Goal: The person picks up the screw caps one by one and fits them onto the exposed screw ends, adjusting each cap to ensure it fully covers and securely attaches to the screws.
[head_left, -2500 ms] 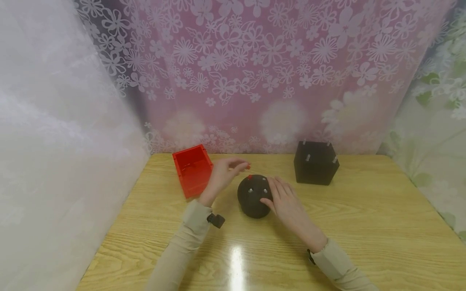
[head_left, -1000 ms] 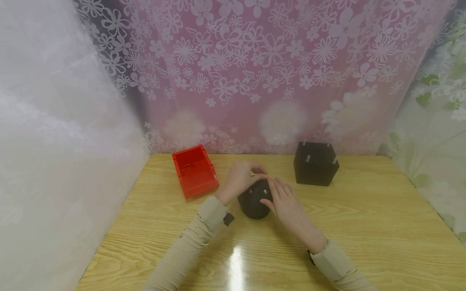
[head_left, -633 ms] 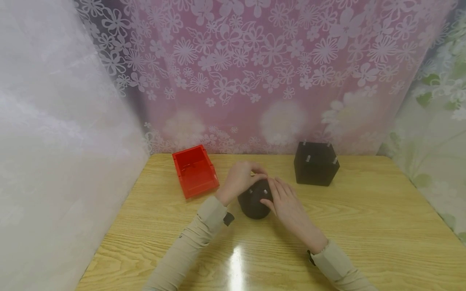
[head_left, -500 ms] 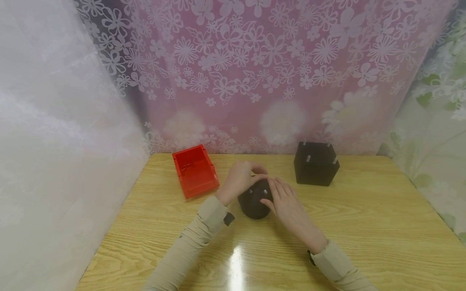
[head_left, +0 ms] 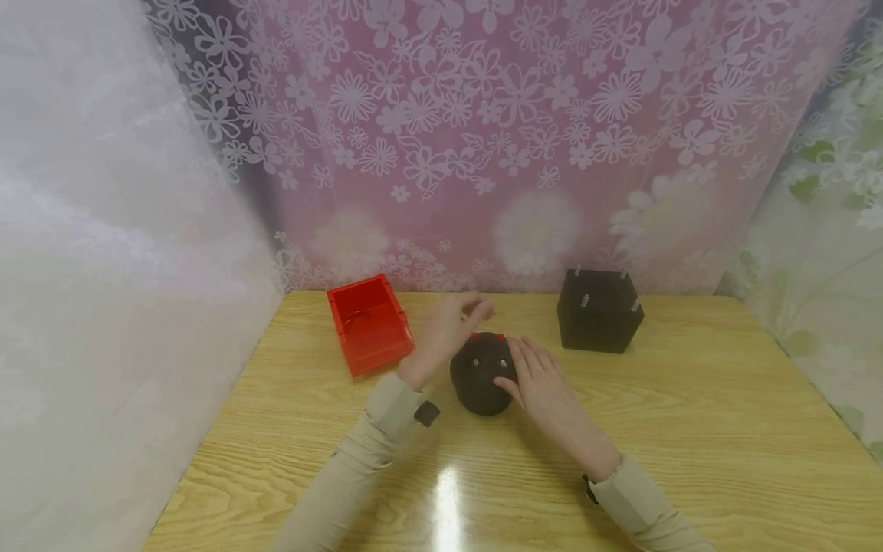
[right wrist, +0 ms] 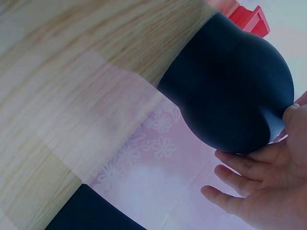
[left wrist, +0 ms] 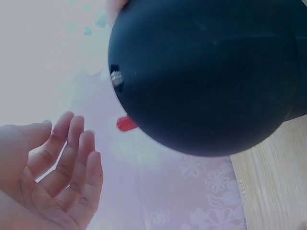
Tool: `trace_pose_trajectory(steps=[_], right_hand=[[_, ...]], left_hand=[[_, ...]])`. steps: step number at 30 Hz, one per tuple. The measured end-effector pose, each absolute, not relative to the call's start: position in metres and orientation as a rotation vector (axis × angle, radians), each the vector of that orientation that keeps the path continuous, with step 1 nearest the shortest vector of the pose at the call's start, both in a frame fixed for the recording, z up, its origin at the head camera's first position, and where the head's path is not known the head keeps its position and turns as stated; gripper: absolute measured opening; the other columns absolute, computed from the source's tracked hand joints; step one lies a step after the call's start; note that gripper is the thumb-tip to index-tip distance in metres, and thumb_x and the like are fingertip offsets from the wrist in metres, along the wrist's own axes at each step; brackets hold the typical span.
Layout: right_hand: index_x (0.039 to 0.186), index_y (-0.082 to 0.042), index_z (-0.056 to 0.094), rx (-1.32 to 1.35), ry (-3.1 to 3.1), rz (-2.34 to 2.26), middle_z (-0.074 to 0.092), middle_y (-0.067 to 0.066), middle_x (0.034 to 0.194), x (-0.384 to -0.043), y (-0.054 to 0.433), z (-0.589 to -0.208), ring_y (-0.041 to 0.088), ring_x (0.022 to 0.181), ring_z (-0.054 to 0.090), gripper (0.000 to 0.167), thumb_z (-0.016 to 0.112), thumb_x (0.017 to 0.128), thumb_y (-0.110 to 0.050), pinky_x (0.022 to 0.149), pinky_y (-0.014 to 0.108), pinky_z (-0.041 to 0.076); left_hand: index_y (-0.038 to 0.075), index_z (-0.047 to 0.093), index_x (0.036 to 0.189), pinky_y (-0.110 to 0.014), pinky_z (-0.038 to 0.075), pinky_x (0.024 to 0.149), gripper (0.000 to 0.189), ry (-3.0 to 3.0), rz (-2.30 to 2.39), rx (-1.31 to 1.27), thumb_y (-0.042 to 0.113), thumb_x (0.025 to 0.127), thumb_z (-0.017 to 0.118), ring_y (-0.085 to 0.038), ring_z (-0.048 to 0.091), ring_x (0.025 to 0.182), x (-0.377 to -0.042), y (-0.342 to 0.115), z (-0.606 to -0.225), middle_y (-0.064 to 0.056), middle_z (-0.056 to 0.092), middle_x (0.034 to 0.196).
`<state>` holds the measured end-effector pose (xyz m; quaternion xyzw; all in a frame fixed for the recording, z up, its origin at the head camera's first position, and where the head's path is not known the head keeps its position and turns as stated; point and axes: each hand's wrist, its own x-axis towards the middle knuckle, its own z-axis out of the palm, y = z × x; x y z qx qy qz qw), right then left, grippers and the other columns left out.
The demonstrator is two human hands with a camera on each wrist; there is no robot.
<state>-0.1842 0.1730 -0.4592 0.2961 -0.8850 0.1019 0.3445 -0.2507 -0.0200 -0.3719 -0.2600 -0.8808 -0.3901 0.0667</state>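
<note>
A black ball-shaped piece [head_left: 483, 389] stands on the table on a narrower black base. Two small red caps [head_left: 501, 337] show at the back of its top, and two clear pegs [head_left: 476, 363] show nearer the front. My left hand [head_left: 447, 331] is just left of and above the ball, apart from it. In the left wrist view its loosely bent fingers hold nothing, and one red cap [left wrist: 126, 123] sticks out of the ball. My right hand [head_left: 548, 391] rests against the ball's right side, fingers extended and thumb [head_left: 509, 386] in front.
A red open bin [head_left: 372, 337] lies at the left, small pieces inside too small to make out. A black box [head_left: 599, 314] with several clear pegs upright on top stands at the right rear. Behind the wooden table [head_left: 690, 414] hangs a pink flowered curtain [head_left: 448, 153].
My left hand carried a red cap to the back right of the ball's top, let go of it there, and has drawn back left and up. My right hand has stayed put.
</note>
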Motion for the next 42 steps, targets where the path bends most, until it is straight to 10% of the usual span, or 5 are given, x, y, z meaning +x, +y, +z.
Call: trace_pose_trajectory(steps=[26, 42], right_hand=[[0.142, 0.012, 0.046, 0.734, -2.397, 0.254, 0.059, 0.029, 0.133, -0.183, 0.172, -0.458, 0.045, 0.126, 0.055, 0.08, 0.025, 0.105, -0.055, 0.102, 0.058, 0.048], [0.143, 0.012, 0.046, 0.74, -2.387, 0.242, 0.059, 0.029, 0.134, -0.183, 0.173, -0.459, 0.044, 0.126, 0.055, 0.08, 0.024, 0.106, -0.055, 0.101, 0.058, 0.048]], left_hand=[[0.012, 0.075, 0.109, -0.039, 0.06, 0.084, 0.024, -2.545, -1.279, -0.465, 0.031, 0.103, 0.061, -0.021, 0.073, 0.091, -0.26, -0.083, -0.375, -0.005, 0.077, 0.098], [0.004, 0.073, 0.117, -0.035, 0.047, 0.062, 0.025, -2.619, -0.895, -0.323, 0.021, 0.104, 0.06, -0.025, 0.062, 0.07, -0.286, -0.145, -0.368, -0.014, 0.075, 0.104]])
